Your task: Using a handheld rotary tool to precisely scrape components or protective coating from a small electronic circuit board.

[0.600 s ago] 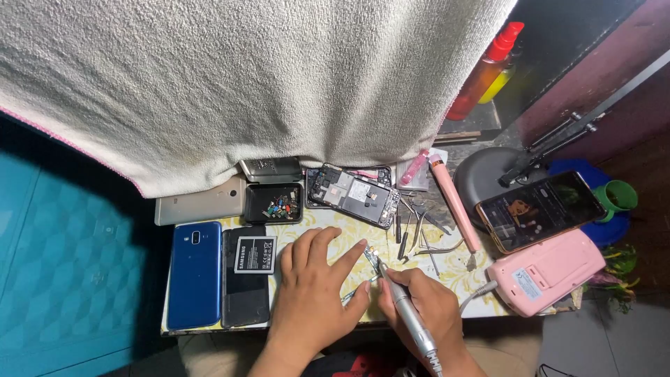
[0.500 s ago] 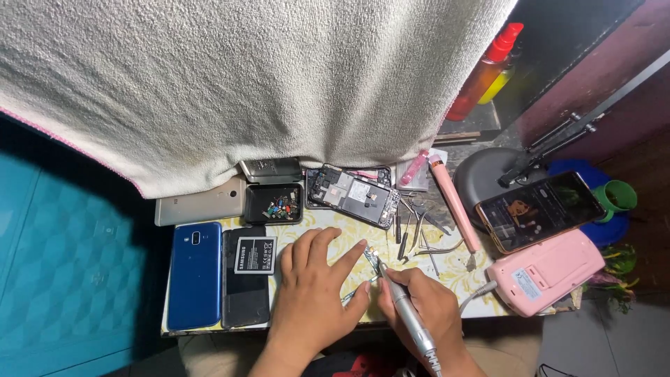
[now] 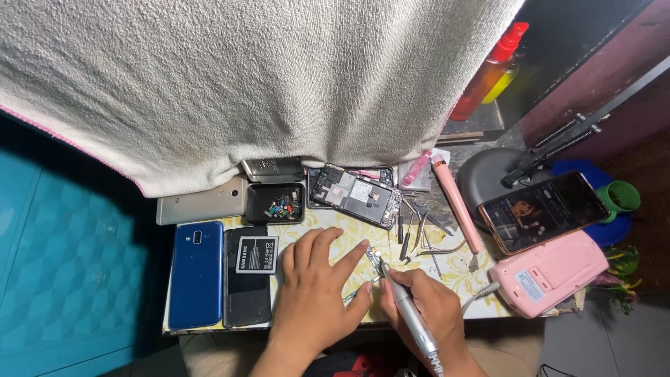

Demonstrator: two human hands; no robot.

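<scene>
Head view: left hand (image 3: 314,293) pins small board (image 3: 375,260) flat on table (image 3: 453,269); right hand (image 3: 429,307) closed round pen tool (image 3: 408,314) (pencil grip, for control).

A: Is it bright?
B: The towel (image 3: 244,84) and table (image 3: 349,237) are evenly lit from above, sharp; the left side and upper right corner sink into shadow, with glare on the phone screen (image 3: 544,209)
</scene>
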